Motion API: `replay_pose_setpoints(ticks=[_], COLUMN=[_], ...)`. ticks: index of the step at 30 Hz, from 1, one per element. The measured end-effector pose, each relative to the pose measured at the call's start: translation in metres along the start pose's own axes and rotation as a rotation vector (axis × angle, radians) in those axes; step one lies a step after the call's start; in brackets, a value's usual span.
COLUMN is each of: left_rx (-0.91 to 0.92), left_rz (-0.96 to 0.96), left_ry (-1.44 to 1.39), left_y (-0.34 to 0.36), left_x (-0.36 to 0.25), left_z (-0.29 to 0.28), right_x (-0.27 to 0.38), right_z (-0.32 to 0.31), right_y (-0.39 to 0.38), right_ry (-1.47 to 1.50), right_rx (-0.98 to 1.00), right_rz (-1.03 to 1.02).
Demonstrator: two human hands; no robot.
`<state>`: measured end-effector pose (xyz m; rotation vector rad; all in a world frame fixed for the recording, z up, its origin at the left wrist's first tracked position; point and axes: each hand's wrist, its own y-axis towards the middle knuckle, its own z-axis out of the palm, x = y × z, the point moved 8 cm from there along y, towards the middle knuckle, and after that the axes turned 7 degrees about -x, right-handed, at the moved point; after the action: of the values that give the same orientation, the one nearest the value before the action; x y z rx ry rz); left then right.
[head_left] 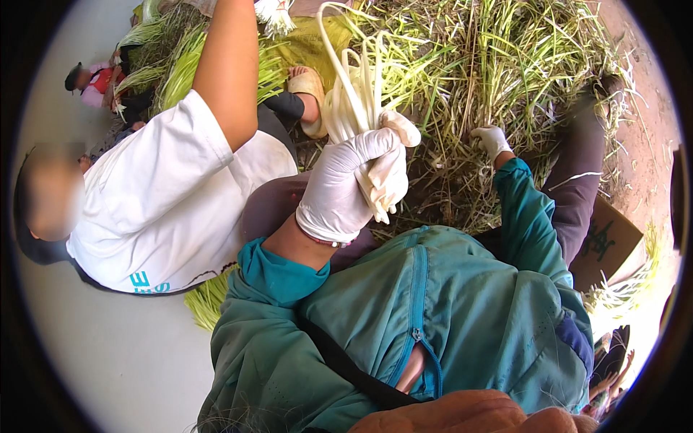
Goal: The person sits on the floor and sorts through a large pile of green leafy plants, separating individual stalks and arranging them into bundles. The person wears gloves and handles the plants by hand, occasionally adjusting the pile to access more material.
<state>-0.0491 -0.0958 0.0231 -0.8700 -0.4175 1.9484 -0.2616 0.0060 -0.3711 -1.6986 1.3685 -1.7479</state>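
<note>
Left hand (350, 173), in a white glove, is closed firmly around a bundle of pale stalks (349, 101), which rises out of the top of the fist; some of them bend over above it. Gloved too, the right hand (492, 141) is lower at the near edge of the heap of green stalks (498, 65); from my end I cannot tell whether its fingers grip any. A seated co-worker (159, 191) is close by on the left-hand side. I judge the step as picking stalks out and gathering them. Next, I'd want the right hand to draw a clean stalk free while the left holds its bunch without crushing it.
</note>
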Motion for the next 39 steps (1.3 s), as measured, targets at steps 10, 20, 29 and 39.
replay_pose_setpoints(ticks=[10,20,29,39], left_rx=[-0.006,-0.06,0.019,0.098], left_rz=[-0.054,-0.114,-0.094,-0.028], left_ry=[0.03,-0.02,0.05,0.08], left_y=[-0.007,0.014,0.006,-0.017], left_x=[-0.009,-0.013,-0.017,-0.013], left_z=[0.009,0.004,0.008,-0.001], right_x=[0.04,0.101,0.006,0.138], right_z=[-0.01,0.026,-0.043,-0.068], right_y=[-0.016,-0.05,0.014,-0.157], right_ry=[-0.789,-0.996,0.044,0.54], right_rx=[-0.542,-0.537,-0.302,-0.022], right_rz=[-0.137,-0.093,-0.204,-0.548])
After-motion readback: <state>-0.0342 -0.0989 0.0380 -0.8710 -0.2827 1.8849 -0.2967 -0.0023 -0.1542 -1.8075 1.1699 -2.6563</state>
